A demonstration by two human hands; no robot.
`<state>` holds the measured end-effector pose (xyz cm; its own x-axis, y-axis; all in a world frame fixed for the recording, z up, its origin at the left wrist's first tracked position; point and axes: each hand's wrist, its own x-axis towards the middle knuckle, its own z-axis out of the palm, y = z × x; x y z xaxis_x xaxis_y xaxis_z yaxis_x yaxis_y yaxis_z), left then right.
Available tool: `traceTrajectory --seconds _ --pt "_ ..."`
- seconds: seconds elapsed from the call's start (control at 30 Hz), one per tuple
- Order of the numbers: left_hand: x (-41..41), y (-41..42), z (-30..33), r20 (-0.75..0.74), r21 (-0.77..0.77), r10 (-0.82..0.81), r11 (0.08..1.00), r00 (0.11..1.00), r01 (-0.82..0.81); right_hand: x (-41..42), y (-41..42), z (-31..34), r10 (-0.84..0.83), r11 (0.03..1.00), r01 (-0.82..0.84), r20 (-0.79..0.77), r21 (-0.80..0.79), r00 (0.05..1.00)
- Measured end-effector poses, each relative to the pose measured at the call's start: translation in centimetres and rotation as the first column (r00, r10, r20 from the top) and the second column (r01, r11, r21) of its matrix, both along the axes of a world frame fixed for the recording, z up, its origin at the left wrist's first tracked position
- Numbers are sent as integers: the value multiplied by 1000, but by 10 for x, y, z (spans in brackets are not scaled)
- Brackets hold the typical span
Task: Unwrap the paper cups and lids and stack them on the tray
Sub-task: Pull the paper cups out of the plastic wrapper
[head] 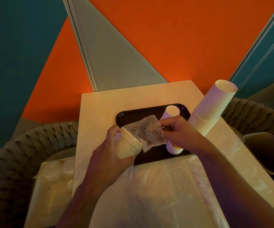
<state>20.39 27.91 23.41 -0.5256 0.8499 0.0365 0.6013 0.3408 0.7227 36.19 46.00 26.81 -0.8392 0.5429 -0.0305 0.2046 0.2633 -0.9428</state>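
My left hand [115,155] grips a short stack of white paper cups [129,145], lying on its side above the black tray [149,111]. A clear plastic wrapper [146,130] hangs loose off the cups' rims. My right hand [179,130] pinches the wrapper's far end over the tray. On the tray stand a small cup stack [171,111] at the back and another cup [174,149] partly hidden under my right hand. A tall stack of white cups [213,107] stands on the table right of the tray.
The white table [103,104] holds crumpled clear plastic sheeting [174,186] along its near part. A box with wrapped lids [55,171] sits on a woven chair to the left. Another woven chair with an open box [268,153] is on the right.
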Motion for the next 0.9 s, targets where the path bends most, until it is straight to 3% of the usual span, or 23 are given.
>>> traceTrajectory --seconds 0.17,0.37,0.53,0.7,0.83,0.9 --pt "5 -1 4 -10 0 -26 1000 1000 26 -6 -7 -3 103 994 -103 14 -30 995" --pt "9 -1 7 -2 -13 -50 999 999 50 -10 -12 2 223 970 -230 88 76 971" --pt "10 -1 8 -10 -21 -89 996 996 89 -14 -17 7 273 961 -275 109 7 956" --pt "9 -1 10 -13 -4 -102 995 995 102 -11 -16 5 228 973 -229 77 -1 971" --pt "5 -3 9 -29 -4 -88 996 996 88 -6 -6 0 62 984 -68 -43 -165 997" --pt "5 -4 8 -30 -15 -79 997 996 78 -3 -3 -1 57 977 -70 -71 -202 996"
